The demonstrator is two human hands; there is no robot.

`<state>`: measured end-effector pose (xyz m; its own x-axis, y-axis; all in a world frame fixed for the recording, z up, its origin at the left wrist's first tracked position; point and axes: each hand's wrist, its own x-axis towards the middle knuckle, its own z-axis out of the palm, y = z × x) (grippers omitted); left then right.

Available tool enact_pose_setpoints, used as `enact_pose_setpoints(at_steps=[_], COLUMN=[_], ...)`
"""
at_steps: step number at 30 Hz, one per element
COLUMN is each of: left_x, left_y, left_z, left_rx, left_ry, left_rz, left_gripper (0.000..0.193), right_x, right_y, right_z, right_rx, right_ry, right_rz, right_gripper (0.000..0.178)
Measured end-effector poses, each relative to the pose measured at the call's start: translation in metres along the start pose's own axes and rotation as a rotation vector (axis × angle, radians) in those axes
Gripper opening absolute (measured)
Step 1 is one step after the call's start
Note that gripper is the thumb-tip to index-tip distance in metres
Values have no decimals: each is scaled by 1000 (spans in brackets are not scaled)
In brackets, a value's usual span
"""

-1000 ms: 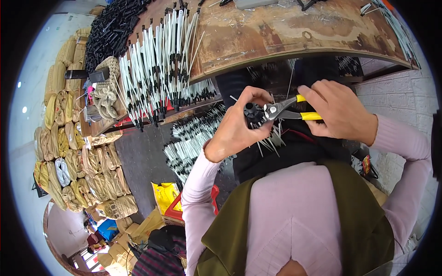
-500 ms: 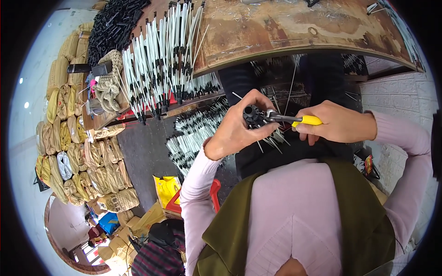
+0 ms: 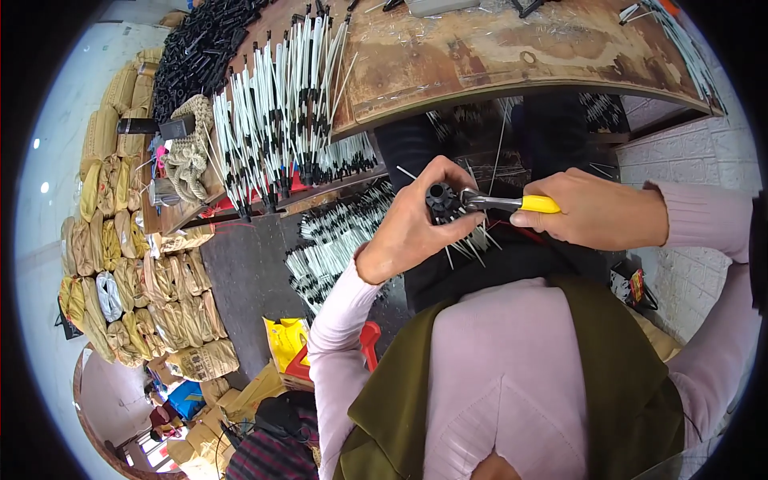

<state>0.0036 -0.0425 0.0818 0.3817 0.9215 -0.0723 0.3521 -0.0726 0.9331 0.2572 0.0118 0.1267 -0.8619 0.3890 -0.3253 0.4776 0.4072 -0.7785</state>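
My left hand point(image 3: 422, 214) is wrapped round a black ribbed plastic hub point(image 3: 441, 197), held above my lap. Thin white rods point(image 3: 478, 242) fan out below the hub and partly behind my fingers. In my right hand point(image 3: 588, 210) is a pair of pliers with yellow grips point(image 3: 540, 204), its fingers closed on them. The metal jaws point(image 3: 474, 198) of the pliers meet the hub's right side, near my left thumb. Exactly what the jaws bite on is too small to tell.
A worn wooden table point(image 3: 480, 56) lies ahead, bundles of white rods with black fittings point(image 3: 280, 112) at its left. Black plastic parts point(image 3: 196, 56) are heaped beyond. More rod bundles point(image 3: 336, 240) lie lower left, near a red stool point(image 3: 370, 344). Wrapped packages point(image 3: 144, 296) are stacked far left.
My right hand and the plier grips have shifted slightly right and up, the grips now nearly level. The jaws stay at the hub. My left hand keeps its hold.
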Motion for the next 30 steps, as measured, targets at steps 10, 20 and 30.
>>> enact_pose_setpoints(at_steps=[10, 20, 30], left_x=[-22, -91, -7], left_y=[-15, -85, -99], left_z=[-12, -108, -24], left_rx=[9, -1117, -1576], left_ry=[234, 681, 475], left_rz=[-26, -90, -68], left_gripper=[36, 21, 22], right_x=[21, -1, -15], right_y=[-21, 196, 86], right_z=[-10, -95, 24], right_rx=[223, -878, -143], right_ry=[-42, 825, 692], right_rz=[264, 244, -401], right_gripper=[41, 50, 82])
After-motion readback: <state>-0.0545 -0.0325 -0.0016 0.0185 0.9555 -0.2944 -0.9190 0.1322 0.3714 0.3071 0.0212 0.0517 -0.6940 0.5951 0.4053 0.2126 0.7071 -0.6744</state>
